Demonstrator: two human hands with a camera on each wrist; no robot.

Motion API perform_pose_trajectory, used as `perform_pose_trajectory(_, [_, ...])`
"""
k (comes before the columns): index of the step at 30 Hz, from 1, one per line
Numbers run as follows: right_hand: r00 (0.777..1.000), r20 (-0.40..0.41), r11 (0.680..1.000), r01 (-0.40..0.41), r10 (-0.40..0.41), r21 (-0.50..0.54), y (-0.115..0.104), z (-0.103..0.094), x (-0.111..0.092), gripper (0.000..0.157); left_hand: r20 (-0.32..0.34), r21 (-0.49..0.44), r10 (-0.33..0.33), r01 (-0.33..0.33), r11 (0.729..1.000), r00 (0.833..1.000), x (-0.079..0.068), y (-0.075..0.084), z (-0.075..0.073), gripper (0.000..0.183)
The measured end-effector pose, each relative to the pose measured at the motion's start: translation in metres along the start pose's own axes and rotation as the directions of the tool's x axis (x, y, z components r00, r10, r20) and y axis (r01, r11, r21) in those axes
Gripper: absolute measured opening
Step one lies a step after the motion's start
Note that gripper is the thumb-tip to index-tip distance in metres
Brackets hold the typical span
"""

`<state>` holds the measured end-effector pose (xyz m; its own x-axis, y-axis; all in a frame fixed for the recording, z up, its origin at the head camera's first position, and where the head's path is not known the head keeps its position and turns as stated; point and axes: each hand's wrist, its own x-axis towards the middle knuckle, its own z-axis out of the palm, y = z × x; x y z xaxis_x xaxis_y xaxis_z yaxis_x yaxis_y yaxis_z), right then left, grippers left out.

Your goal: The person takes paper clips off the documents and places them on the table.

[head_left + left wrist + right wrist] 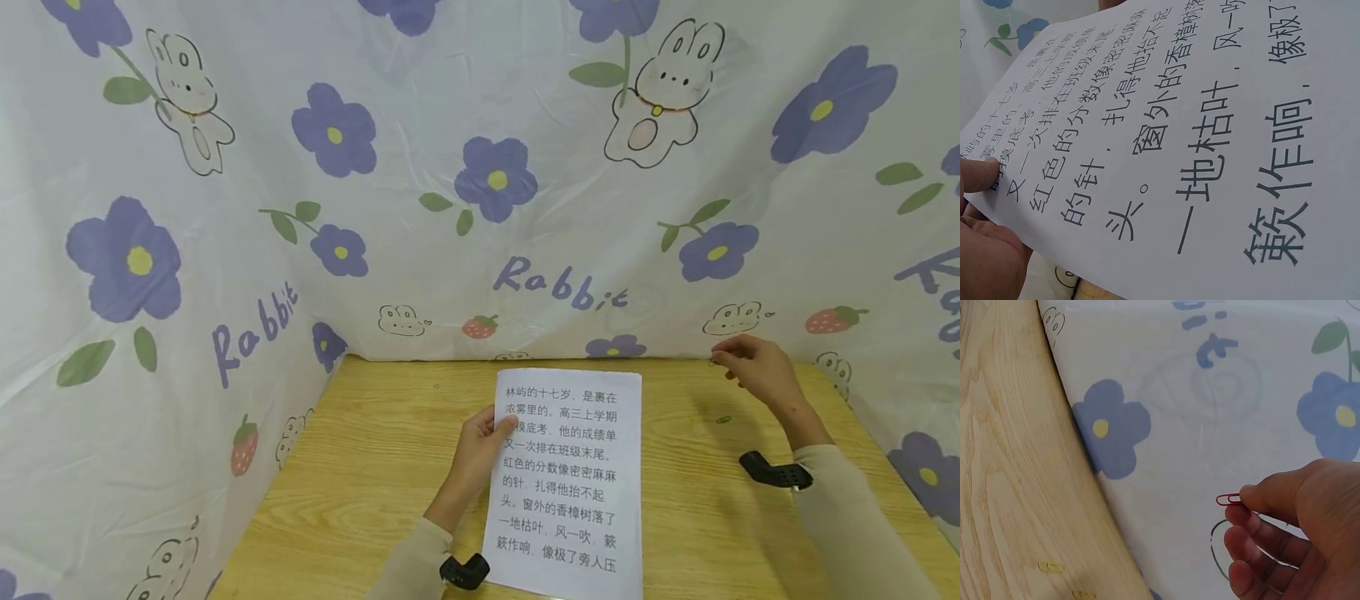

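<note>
My left hand (477, 450) pinches the left edge of a white printed paper (566, 483), thumb on the front. In the left wrist view that thumb (979, 175) lies over the printed characters, while the paper slants across most of the picture. Whether it is one sheet or several, I cannot tell. Out to the right, above the table, my right hand (761, 379) pinches a red paper clip (1227, 500) between thumb and forefinger. The clip's looped end sticks out past the fingertips; the other end is hidden. The remaining fingers are curled loosely below.
On the wooden table (375, 467) lies a small paper clip (723, 420) below my right hand. The right wrist view shows two yellowish clips, one (1051, 567) above the other (1084, 594). A flower-and-rabbit patterned cloth (420, 250) hangs behind the table and along its sides.
</note>
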<state>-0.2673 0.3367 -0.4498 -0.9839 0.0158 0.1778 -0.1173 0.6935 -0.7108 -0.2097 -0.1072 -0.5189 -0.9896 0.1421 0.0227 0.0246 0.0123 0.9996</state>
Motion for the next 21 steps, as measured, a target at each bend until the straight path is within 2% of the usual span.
perform_pose_trajectory(11, [0.994,0.033,0.995,-0.102,0.101,0.018,0.028,0.001,-0.001,0.044,-0.004,-0.021,-0.01,0.01,1.0,1.0,-0.001,-0.003,0.0,0.031])
perform_pose_trajectory(21, [0.991,0.041,0.991,-0.132,0.131,0.026,0.051,0.004,-0.003,0.045,-0.013,-0.012,-0.004,0.003,1.0,1.0,-0.004,-0.003,0.001,0.029])
